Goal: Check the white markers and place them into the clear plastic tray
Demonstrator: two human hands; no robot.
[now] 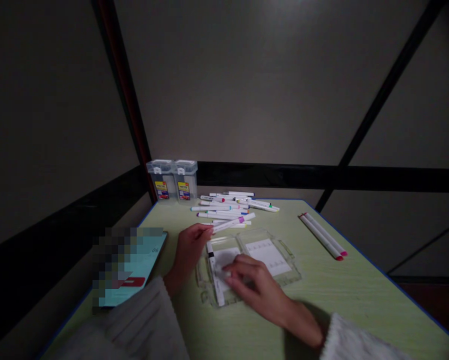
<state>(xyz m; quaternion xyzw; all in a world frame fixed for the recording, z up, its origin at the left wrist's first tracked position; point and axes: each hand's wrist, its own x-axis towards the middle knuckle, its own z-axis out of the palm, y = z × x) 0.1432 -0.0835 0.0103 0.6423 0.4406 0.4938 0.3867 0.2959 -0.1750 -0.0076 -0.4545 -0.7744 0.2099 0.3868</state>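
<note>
**Item: marker sorting at a green table, head view**

- **Left hand**: thumb and fingertips are closed in a pinch on the near end of a purple-banded marker. The marker is held just above the tabletop and points away towards the loose marker pile.
- **Right hand**: palm down over the clear case, with curled fingertips laid on a black-banded marker. Whether they pinch it or only press on it cannot be told.
- **Black-banded marker**: lies lengthwise in the left half of the opened case, on the white paper insert.
- **Clear case**: lies flat with both halves open. The right half shows only its insert.
- **Step in hand (judged)**: one marker is being seated in the case while a second is held ready.
- **Next move calls for (judged)**: the black-banded marker lying straight against the case wall, then the purple-banded one brought parallel beside it without knocking it askew.
- **Also present**: two lidded plastic boxes behind the pile; a pair of pink-tipped markers well apart on the right; a tablet at the left edge of the table.
</note>
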